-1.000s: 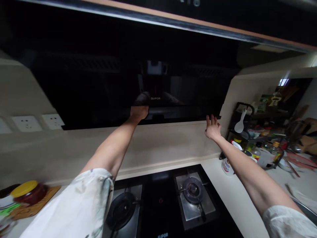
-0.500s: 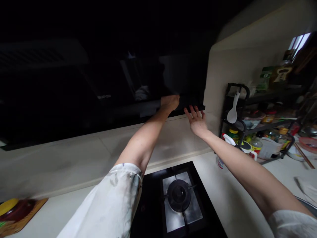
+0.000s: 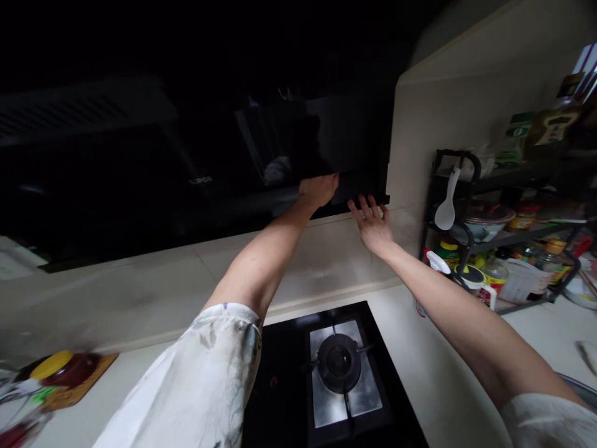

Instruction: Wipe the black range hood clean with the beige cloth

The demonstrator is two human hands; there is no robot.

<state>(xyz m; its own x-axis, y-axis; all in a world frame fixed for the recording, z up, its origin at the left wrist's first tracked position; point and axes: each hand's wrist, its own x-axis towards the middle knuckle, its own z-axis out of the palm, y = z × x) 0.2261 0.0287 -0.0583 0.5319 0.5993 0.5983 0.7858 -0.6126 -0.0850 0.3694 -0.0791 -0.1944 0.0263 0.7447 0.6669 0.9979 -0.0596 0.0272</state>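
Range hood (image 3: 209,137), black; left hand (image 3: 319,190) at lower edge, fingers curled, grasp indiscernible; right hand (image 3: 373,228) near lower right corner, fingers spread, unclenched.

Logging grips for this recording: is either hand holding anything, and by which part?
Left hand: cannot tell, fingertips hidden near the lower edge of the range hood. Right hand: spread at that edge, no grip visible.

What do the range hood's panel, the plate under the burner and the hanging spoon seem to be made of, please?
Hood panel: probably glass, glossy black, since it mirrors pale shapes.
Burner plate: likely metal, silvery and smooth, with bright glare.
Hanging spoon: perhaps plastic, evenly white; ceramic can't be ruled out.
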